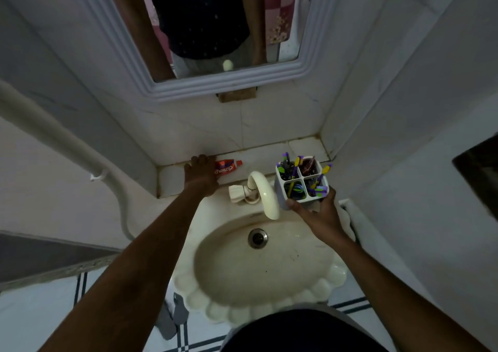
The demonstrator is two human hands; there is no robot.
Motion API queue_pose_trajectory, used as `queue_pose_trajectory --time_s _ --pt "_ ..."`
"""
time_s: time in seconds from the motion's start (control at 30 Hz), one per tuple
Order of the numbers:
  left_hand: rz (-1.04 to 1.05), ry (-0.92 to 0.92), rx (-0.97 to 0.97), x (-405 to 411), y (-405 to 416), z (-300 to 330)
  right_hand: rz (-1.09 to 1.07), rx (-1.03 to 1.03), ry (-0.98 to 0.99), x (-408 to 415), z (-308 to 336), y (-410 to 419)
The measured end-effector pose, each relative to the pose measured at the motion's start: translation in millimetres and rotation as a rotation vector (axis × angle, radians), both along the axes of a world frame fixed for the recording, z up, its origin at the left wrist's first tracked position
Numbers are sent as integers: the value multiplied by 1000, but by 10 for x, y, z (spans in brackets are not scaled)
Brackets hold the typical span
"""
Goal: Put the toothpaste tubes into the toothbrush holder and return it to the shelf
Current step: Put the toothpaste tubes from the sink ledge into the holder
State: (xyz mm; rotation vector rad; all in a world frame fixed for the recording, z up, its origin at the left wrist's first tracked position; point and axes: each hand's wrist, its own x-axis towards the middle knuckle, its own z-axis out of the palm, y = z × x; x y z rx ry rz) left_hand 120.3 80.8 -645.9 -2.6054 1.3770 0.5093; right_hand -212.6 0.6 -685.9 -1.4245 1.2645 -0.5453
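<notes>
Left hand (201, 172) flat on red toothpaste tube (227, 167) lying at shelf (272, 155) left end, fingers together over it, grip unclear. Right hand (315, 211) fingers clamped on toothbrush holder (302, 183), held upright above sink (269, 268) back-right rim, beside tap (265, 192).

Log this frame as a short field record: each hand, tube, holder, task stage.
left hand: on the shelf, over one end of the red toothpaste tube
right hand: holds the toothbrush holder above the sink
holder contents: toothbrushes, a dark red packet in the rear right compartment
task stage: tube not yet in the holder
</notes>
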Motion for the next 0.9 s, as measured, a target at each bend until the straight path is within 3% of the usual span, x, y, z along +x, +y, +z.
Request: queue_pose_trajectory --time_s 0.1,0.17,0.23,0.37,0.47,0.7,0.9 --pt "-23 -114 10 25 -64 47 -1 -7 7 2 7 7" --pt "-4 -95 -58 36 -48 98 3 -13 7 -9 13 31" --pt "127 155 -199 68 -19 213 -3 -17 0 10 27 17" --pt "452 901 -543 -173 153 536 25 -30 3 -123 101 -4" --pt "365 1047 -542 -348 235 705 46 -7 5 -262 103 -15" --pt "64 828 -686 -466 256 1181 32 -24 -8 6 116 8" --pt "-118 366 -625 -903 59 1346 61 -19 -34 -44 149 -15"
